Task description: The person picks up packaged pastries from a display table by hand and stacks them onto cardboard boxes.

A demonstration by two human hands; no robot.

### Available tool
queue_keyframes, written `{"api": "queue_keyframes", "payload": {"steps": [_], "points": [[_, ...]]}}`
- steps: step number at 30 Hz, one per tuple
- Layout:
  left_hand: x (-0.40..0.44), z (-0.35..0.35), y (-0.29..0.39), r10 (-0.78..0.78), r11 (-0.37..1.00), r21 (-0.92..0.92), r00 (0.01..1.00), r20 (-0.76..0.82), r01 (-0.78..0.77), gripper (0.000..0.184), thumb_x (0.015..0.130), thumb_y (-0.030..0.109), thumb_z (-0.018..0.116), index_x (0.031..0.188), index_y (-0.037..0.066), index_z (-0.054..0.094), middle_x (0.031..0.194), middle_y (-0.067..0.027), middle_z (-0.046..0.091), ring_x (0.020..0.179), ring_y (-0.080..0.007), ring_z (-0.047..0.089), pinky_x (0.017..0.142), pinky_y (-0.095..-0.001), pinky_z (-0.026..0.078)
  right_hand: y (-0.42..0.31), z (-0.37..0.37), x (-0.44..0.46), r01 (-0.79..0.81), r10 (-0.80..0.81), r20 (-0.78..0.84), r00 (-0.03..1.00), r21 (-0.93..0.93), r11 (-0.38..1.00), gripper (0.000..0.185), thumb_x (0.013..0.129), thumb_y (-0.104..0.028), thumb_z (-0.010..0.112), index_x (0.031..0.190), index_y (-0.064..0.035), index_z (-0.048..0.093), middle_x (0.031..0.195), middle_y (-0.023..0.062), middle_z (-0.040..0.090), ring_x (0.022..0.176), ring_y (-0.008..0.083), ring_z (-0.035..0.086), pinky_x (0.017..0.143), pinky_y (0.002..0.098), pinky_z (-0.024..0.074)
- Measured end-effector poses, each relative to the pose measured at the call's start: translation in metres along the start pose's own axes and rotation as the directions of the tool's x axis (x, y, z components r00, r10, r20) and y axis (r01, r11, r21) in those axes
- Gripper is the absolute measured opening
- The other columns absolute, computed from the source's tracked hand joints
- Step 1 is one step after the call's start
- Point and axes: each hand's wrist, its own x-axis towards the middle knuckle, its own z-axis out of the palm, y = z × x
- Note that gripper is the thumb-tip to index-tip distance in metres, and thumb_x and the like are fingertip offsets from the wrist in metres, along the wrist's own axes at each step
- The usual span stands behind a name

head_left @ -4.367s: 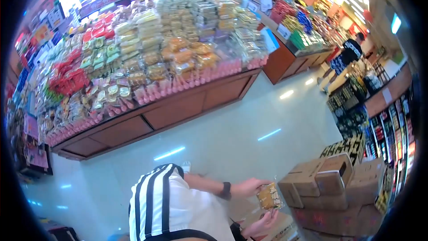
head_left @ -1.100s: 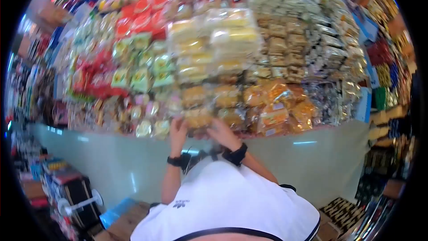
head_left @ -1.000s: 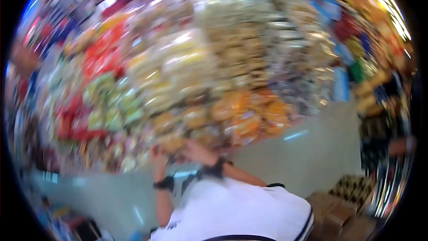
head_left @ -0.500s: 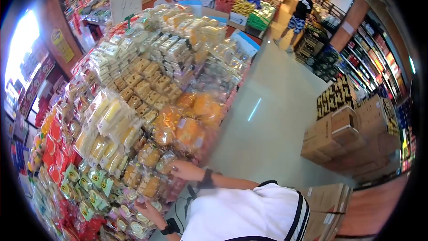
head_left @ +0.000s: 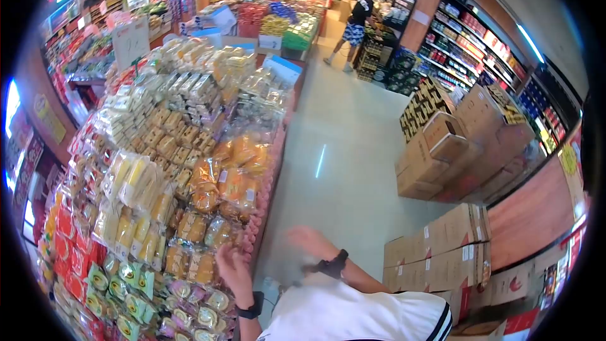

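My left hand point(head_left: 235, 271) is at the right edge of the display, beside the bagged brown bread point(head_left: 202, 266). Its fingers are loosely bent and apart, and I see nothing held in them. Over the aisle floor, off the edge of the display, my right hand point(head_left: 309, 242) is blurred by motion; its fingers look stretched out with nothing visible in them. Nearby lie bagged orange-brown loaves point(head_left: 237, 183), pale yellow wrapped cakes point(head_left: 134, 180), green-wrapped packets point(head_left: 139, 306) and purple-edged packets point(head_left: 205, 316).
A pink frilled edge point(head_left: 257, 221) borders the display. Stacked cardboard boxes point(head_left: 435, 240) stand to the right, with more cartons point(head_left: 467, 126) farther up the aisle point(head_left: 322, 113). Another person point(head_left: 353, 28) stands by crates at the back. A price sign point(head_left: 130, 41) rises at the far left.
My right hand has left the bagged bread and moved right, over the floor. My left hand has risen from the lower packets to beside the bread. The view has turned right.
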Motion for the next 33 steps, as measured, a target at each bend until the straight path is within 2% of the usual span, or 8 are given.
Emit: {"api": "queue_keyframes", "payload": {"steps": [4,11,14,17,20,24,26,33], "points": [[0.000,0.036,-0.036,0.147,0.987,0.026,0.955,0.259,-0.159,0.030,0.096,0.002,0.049,0.126,-0.001,0.048,0.114,-0.0114,0.060,0.104,-0.0174,0.058,0.090,-0.0294,0.048,-0.030,-0.032,-0.043,-0.019,0.010,-0.264,0.965,-0.032,0.999,0.031,0.096,-0.022,0.058,0.121,-0.0038,0.061,0.098,0.0068,0.070,0.084,0.0117,0.062,0.073,0.0276,0.0509],[-0.045,0.131,-0.039,-0.068,0.952,0.232,0.603,0.795,-0.198,0.023,0.094,0.007,0.056,0.115,-0.002,0.058,0.103,-0.0138,0.069,0.089,-0.0174,0.065,0.077,-0.0277,0.051,0.009,-0.098,-0.115,0.036,-0.038,-0.575,0.817,-0.015,0.999,0.030,0.094,-0.018,0.061,0.119,-0.0022,0.061,0.103,0.0065,0.068,0.083,0.0095,0.061,0.074,0.0250,0.0507],[-0.076,0.183,-0.049,0.016,0.960,0.128,0.510,0.860,-0.247,0.022,0.093,0.007,0.058,0.113,-0.001,0.060,0.102,-0.0151,0.069,0.089,-0.0186,0.066,0.076,-0.0298,0.053,0.041,-0.133,-0.176,-0.023,0.084,-0.677,0.731,0.098,0.995,0.031,0.095,-0.015,0.059,0.121,-0.0003,0.058,0.112,0.0094,0.066,0.100,0.0149,0.062,0.087,0.0287,0.0500],[-0.109,0.222,-0.058,0.064,0.958,0.044,0.362,0.930,-0.282,0.028,0.092,0.013,0.058,0.116,0.000,0.062,0.103,-0.0206,0.067,0.095,-0.0342,0.066,0.080,-0.0386,0.052,0.084,-0.162,-0.247,0.053,0.191,-0.822,0.536,0.258,0.965,0.029,0.096,-0.018,0.059,0.118,0.0004,0.060,0.101,0.0050,0.065,0.086,0.0101,0.060,0.074,0.0244,0.0487],[-0.146,0.270,-0.055,0.123,0.925,-0.030,0.223,0.967,-0.378,0.020,0.093,0.007,0.057,0.110,-0.001,0.062,0.100,-0.0132,0.069,0.088,-0.0198,0.067,0.080,-0.0324,0.054,0.130,-0.187,-0.320,-0.013,0.107,-0.963,0.247,0.107,0.994,0.025,0.096,-0.019,0.058,0.113,-0.0011,0.059,0.094,0.0046,0.062,0.078,0.0097,0.057,0.067,0.0245,0.0474],[-0.204,0.312,-0.068,0.129,0.911,-0.096,0.056,0.990,-0.401,0.022,0.092,0.008,0.058,0.113,0.001,0.062,0.099,-0.0128,0.068,0.088,-0.0203,0.067,0.081,-0.0329,0.054,0.193,-0.191,-0.409,0.098,0.343,-0.939,-0.020,0.340,0.935,0.021,0.096,-0.018,0.057,0.110,-0.0019,0.060,0.088,0.0041,0.062,0.077,0.0096,0.057,0.064,0.0255,0.0466],[-0.238,0.337,-0.078,0.115,0.926,-0.127,-0.054,0.992,-0.355,0.023,0.092,0.008,0.058,0.114,0.002,0.061,0.099,-0.0124,0.068,0.089,-0.0202,0.067,0.081,-0.0332,0.054,0.203,-0.215,-0.429,0.180,0.358,-0.931,-0.074,0.340,0.923,0.020,0.096,-0.016,0.058,0.110,-0.0021,0.060,0.086,0.0038,0.062,0.077,0.0098,0.057,0.065,0.0257,0.0465],[-0.362,0.412,-0.092,0.089,0.947,-0.158,-0.243,0.966,-0.281,0.023,0.092,0.012,0.058,0.114,0.003,0.060,0.098,-0.0128,0.068,0.088,-0.0224,0.067,0.079,-0.0346,0.054,0.235,-0.252,-0.520,-0.143,0.198,-0.968,-0.156,0.221,0.965,0.022,0.095,-0.014,0.057,0.112,-0.0010,0.059,0.093,0.0062,0.063,0.080,0.0133,0.059,0.073,0.0276,0.0481]]}}
